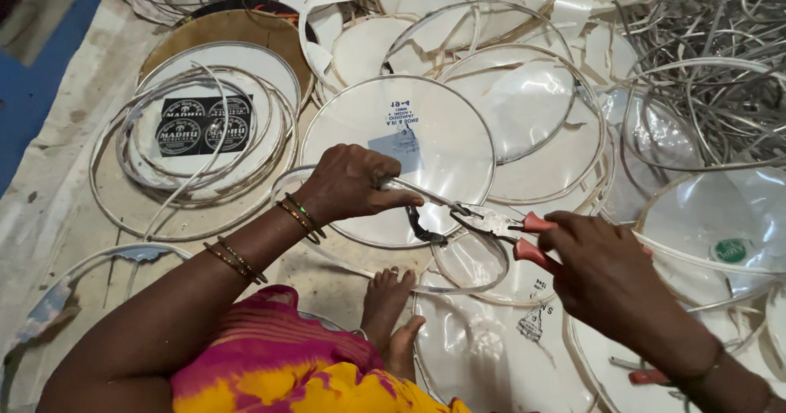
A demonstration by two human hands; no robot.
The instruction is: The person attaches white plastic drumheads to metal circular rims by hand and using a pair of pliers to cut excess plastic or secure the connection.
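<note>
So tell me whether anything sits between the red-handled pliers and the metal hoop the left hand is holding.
Nothing visible does. The red-handled pliers in the right hand already have their nose at the thin round metal hoop, just beyond the left hand that pinches it. Clear round drum skins lie beneath, not between.

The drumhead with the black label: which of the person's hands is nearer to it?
The left hand. It grips a metal ring just right of the black-labelled drumhead. The right hand holds red-handled pliers, much farther right.
</note>
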